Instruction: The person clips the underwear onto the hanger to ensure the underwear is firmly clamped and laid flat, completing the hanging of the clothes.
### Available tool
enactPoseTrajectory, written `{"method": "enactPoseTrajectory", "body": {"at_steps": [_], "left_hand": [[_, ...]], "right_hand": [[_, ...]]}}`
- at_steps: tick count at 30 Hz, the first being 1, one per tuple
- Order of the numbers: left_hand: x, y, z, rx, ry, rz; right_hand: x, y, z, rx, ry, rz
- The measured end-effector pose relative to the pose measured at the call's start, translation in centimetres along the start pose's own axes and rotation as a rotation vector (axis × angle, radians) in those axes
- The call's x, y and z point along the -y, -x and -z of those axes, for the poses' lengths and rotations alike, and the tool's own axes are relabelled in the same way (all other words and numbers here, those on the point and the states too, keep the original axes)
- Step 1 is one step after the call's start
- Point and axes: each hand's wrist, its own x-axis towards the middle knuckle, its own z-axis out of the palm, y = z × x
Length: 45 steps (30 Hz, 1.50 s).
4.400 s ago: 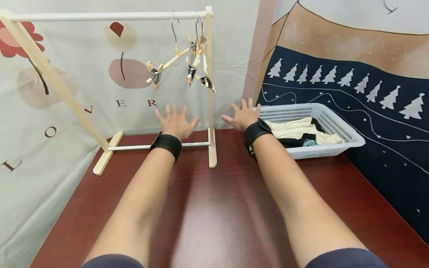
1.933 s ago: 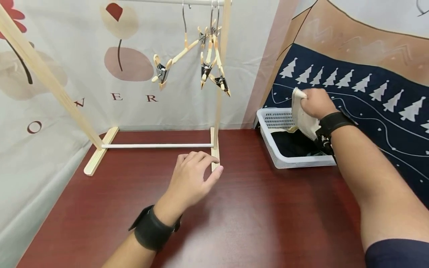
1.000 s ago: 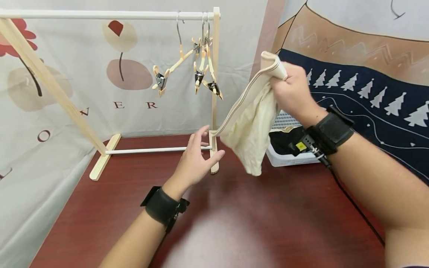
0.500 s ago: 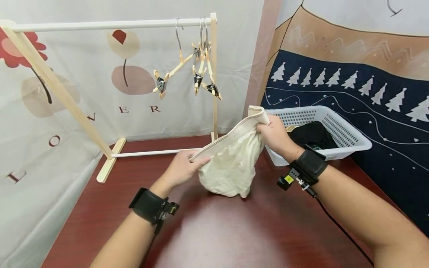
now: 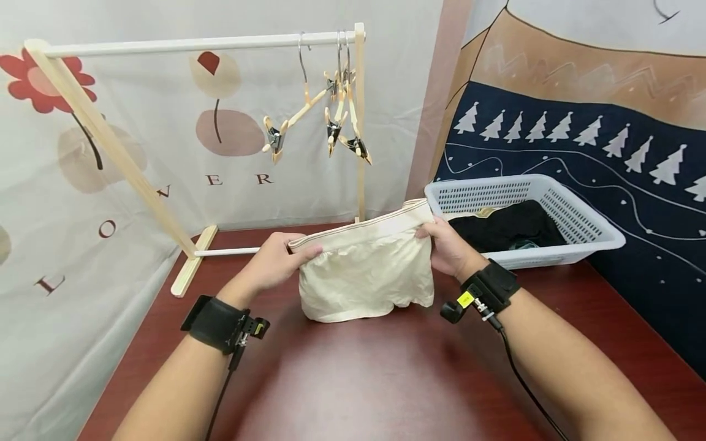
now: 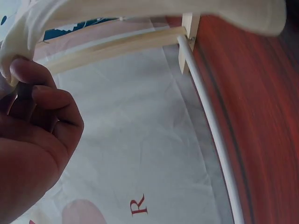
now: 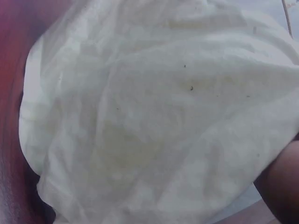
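Note:
Stretched between both hands is a cream garment with a wide waistband [image 5: 366, 269], like small shorts or a skirt, hanging close over the table. My left hand [image 5: 273, 260] pinches the waistband's left end, thumb in front; the left wrist view shows the fingers curled at the cloth [image 6: 28, 28]. At the opposite end, my right hand [image 5: 449, 248] grips the band with the thumb on the front. Cream fabric [image 7: 140, 112] fills most of the right wrist view, hiding nearly all of that hand.
Behind stands a wooden rack [image 5: 193, 43] with several clip hangers [image 5: 331, 116] bunched at its right end. A white basket [image 5: 595, 242] holding a black garment [image 5: 518, 223] sits at right. The dark red table [image 5: 375, 380] stretches toward me.
My right hand has taken the cream garment from the basket and brought it left. My left hand has taken the other waistband end, and the garment is now lower and spread wider.

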Motion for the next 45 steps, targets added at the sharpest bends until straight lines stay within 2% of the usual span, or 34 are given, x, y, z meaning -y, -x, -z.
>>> {"method": "enactPoseTrajectory", "body": {"at_steps": [3, 6, 10, 15, 19, 23, 26, 29, 33, 36, 37, 39, 41, 43, 45], "left_hand": [[0.3, 0.0, 0.4, 0.001, -0.014, -0.009], [0.6, 0.0, 1.1, 0.004, -0.056, 0.012], [1.0, 0.1, 2.1, 0.009, -0.133, 0.05], [1.6, 0.2, 3.7, 0.009, -0.206, 0.059], [2.0, 0.3, 5.1, 0.034, -0.2, 0.061], [1.8, -0.2, 6.4, 0.028, -0.198, 0.028], [1.2, -1.1, 7.1, 0.012, -0.176, 0.023], [0.5, -2.1, 7.3, -0.01, -0.096, 0.06], [-0.4, -3.3, 7.2, -0.077, 0.089, 0.088], [-0.6, -4.0, 7.1, -0.157, 0.147, 0.042], [-0.6, -4.2, 7.0, -0.181, 0.133, 0.023], [-0.4, -4.2, 6.9, -0.228, 0.037, -0.028], [-0.1, -3.8, 6.7, -0.241, -0.057, -0.07], [0.4, -2.8, 6.2, -0.215, -0.121, -0.094], [0.9, -1.4, 5.3, -0.152, -0.163, -0.109]], "right_hand": [[0.0, 0.1, 0.1, 0.028, 0.01, -0.012], [0.5, 0.2, 0.4, 0.052, 0.027, -0.045], [1.6, 0.3, 1.1, 0.102, 0.124, -0.127], [2.8, 0.3, 1.7, 0.107, 0.399, -0.164], [4.2, 0.3, 1.9, 0.093, 0.715, -0.163], [5.8, 0.2, 1.8, 0.068, 1.033, -0.109], [7.0, 0.0, 1.2, -0.008, 1.173, -0.041], [7.9, -0.2, 0.5, -0.137, 1.204, -0.012], [8.3, -0.9, -0.2, -0.258, 1.024, 0.01], [8.2, -1.4, -0.4, -0.281, 0.935, 0.078], [8.1, -1.5, -0.3, -0.286, 0.936, 0.106], [7.7, -1.5, 0.0, -0.29, 0.974, 0.161], [7.1, -1.0, 0.3, -0.287, 1.077, 0.204], [6.2, -0.3, 0.9, -0.254, 1.178, 0.234], [5.0, 0.8, 1.3, -0.197, 1.268, 0.248]]}}
